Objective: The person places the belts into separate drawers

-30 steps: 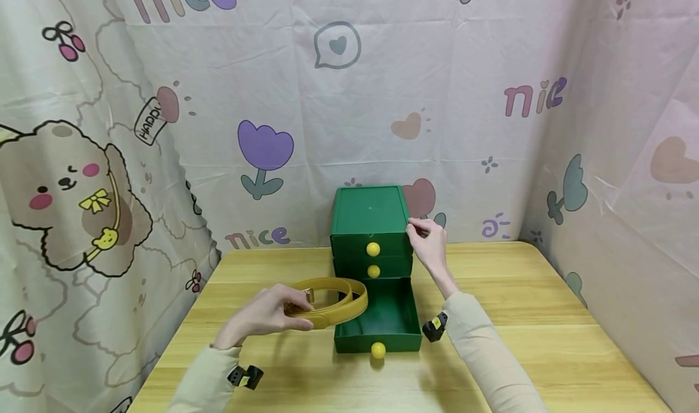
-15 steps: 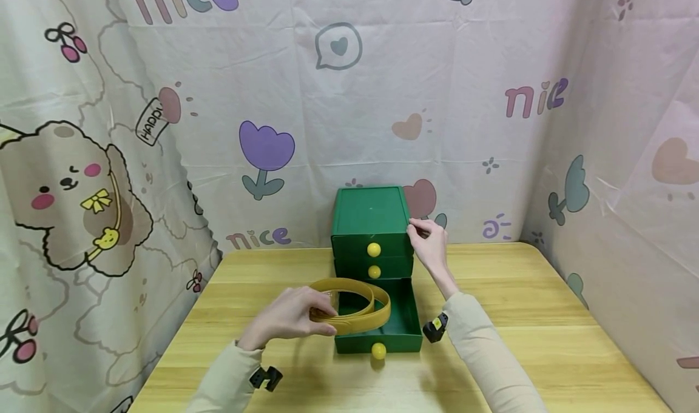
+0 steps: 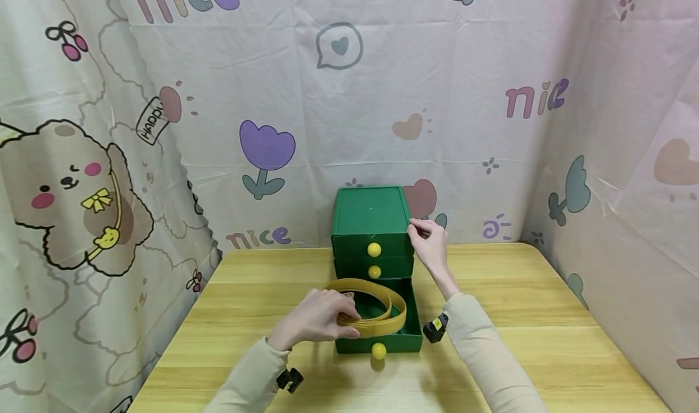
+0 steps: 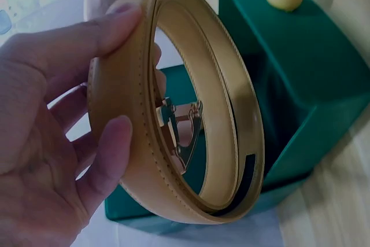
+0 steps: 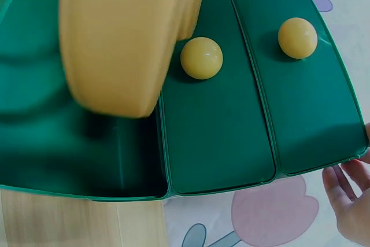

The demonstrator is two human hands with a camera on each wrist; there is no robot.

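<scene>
A coiled tan leather belt point(image 3: 384, 326) hangs over the pulled-out bottom drawer point(image 3: 355, 345) of a small green drawer cabinet point(image 3: 371, 210). My left hand point(image 3: 322, 317) grips the coil at its left side, thumb and fingers on either face of the band. In the left wrist view, a metal buckle point(image 4: 184, 128) shows inside the loops. With its fingertips, my right hand point(image 3: 430, 243) holds the cabinet's upper right front corner; the right wrist view shows only part of that hand point(image 5: 352, 201). Part of the drawer's inside is hidden behind the belt.
Above the open drawer, two closed drawers carry round yellow knobs point(image 3: 374, 250); the bottom drawer's knob point(image 3: 378, 351) faces the front. Beneath the cabinet is a wooden table point(image 3: 491, 316), with a patterned cloth point(image 3: 349, 110) hanging behind and at both sides.
My left hand has carried the belt rightward, from beside the drawer to over it. The right hand and the cabinet have stayed in place.
</scene>
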